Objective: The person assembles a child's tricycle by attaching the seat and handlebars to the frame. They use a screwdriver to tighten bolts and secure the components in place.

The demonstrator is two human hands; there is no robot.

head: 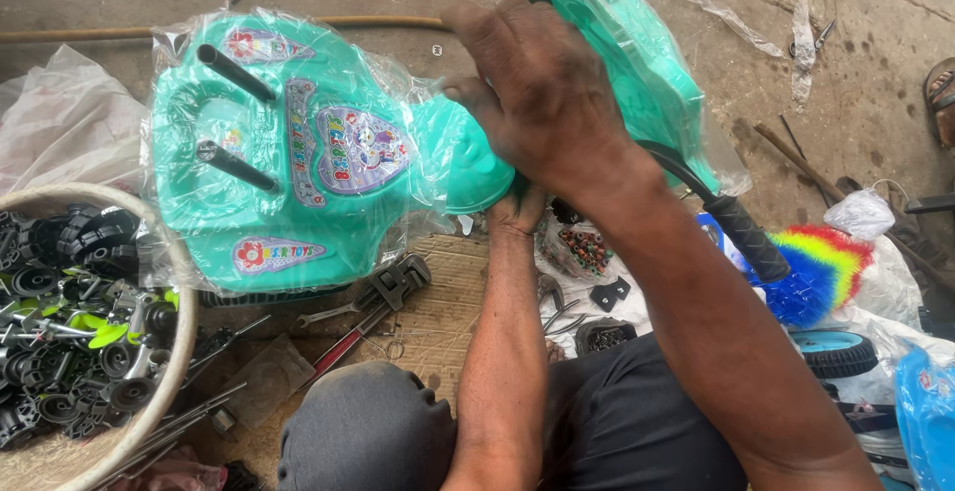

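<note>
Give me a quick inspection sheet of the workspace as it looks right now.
Surface: bare concrete floor, a woven mat at the knees.
Job's things: turquoise plastic ride-on toy body, plastic-wrapped, two black pegs up.
Clutter: round basket of black wheels, pipe wrench, loose rods, rainbow brush, blue wheel.
Hands: right hand on top of the toy; left hand under it.
Cables: nothing seen.
Surroundings: torn plastic wrap on the floor.

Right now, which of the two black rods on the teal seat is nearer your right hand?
The upper black rod, above the lower rod, lies nearer the right hand.
</note>
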